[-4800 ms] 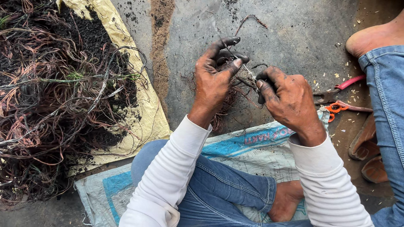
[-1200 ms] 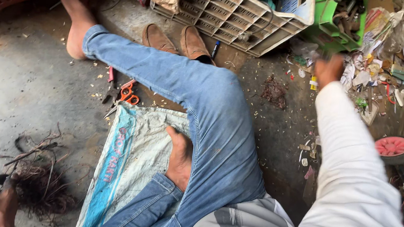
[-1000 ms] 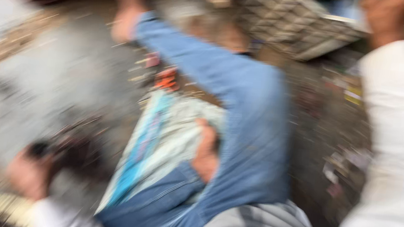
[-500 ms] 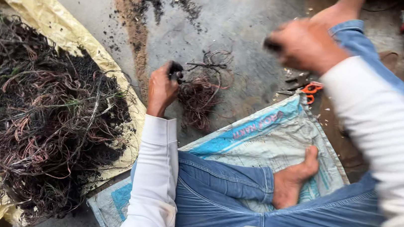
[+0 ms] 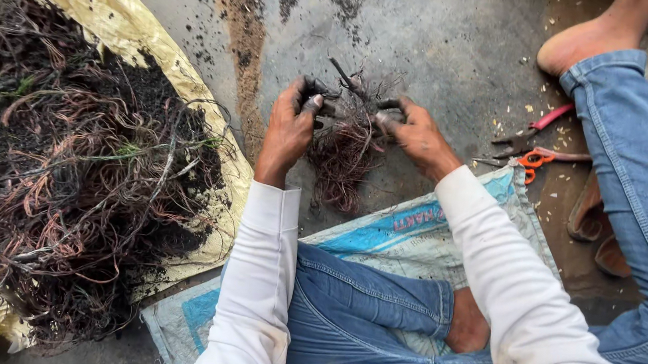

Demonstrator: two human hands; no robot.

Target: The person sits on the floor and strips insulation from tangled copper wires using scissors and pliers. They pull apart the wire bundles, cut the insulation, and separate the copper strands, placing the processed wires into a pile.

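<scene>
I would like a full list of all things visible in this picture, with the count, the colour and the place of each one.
wire bundle: one, dark reddish-brown, held between both hands above the floor
wire pile: one, black and coppery, left, on the yellow sheet
yellow sheet: one, under the pile
woven sack: one, white and blue, under the legs
pliers: one, pink handles, floor at right
orange-handled tool: one, beside the pliers
sandals: brown, apparently two, partly hidden by the right leg
concrete floor: grey, dirty
left hand: grips the bundle
right hand: grips the bundle
</scene>
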